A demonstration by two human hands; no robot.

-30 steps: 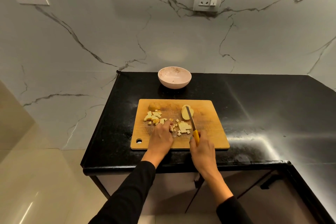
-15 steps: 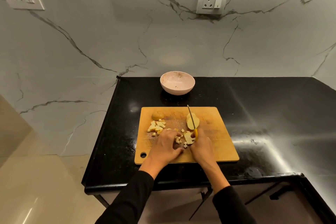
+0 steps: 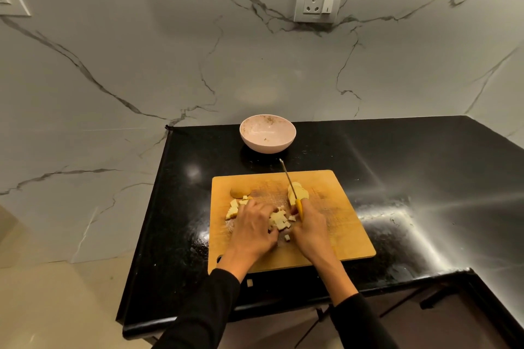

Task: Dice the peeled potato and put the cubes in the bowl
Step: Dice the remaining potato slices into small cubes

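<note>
I find both hands on the cutting board (image 3: 346,238), gathering cut pieces; the left hand (image 3: 253,231) is cupped, fingers curled over the near-centre heap of cubes (image 3: 279,219), though I cannot tell whether it has actually closed on any. The right hand (image 3: 310,228) is wrapped round the yellow handle of the knife (image 3: 289,181), blade pointing far and slightly left, tip past the far edge of the board.

Further cubes lie at the left (image 3: 233,208), beside a rounded end piece (image 3: 239,192); an uncut potato piece (image 3: 297,193) sits just right of the blade. The bowl (image 3: 268,133) stands beyond the board and holds no potato that I can see.

Risks, in my judgement: the blade runs close to the left fingers while both hands crowd the heap, so a sideways slip could nick them; one cube (image 3: 249,283) already lies on the counter (image 3: 397,167) near the front edge, and loose scooping could send more off; carrying a handful across the gap to the bowl may shed cubes; the uncut piece could be forgotten.
</note>
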